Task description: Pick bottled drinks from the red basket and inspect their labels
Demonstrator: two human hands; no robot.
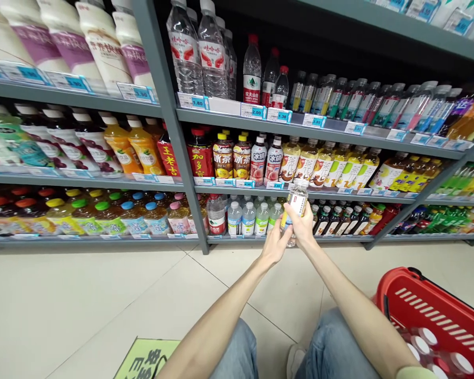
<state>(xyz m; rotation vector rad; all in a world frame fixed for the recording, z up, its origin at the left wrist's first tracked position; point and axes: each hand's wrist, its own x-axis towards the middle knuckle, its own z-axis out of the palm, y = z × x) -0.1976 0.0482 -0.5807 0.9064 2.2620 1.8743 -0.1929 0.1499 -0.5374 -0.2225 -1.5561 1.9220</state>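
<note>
A clear drink bottle [299, 200] with a white cap and a white, yellow and dark label is held up in front of the shelves, tilted slightly. My right hand [302, 221] wraps around its middle from the right. Against its lower left side, my left hand [275, 242] has its fingers closed on the lower part. The bottle's base shows just below my hands. Behind it are the bottom shelf's small bottles [248, 218] and the tea bottles [319, 166] one shelf up.
A red shopping basket [403, 281] with several white-capped bottles [422, 337] stands on the floor at my right. Grey shelving [181, 137] full of drinks spans the view, price tags [253, 111] along its edges. A green floor sign [142, 358] lies at lower left.
</note>
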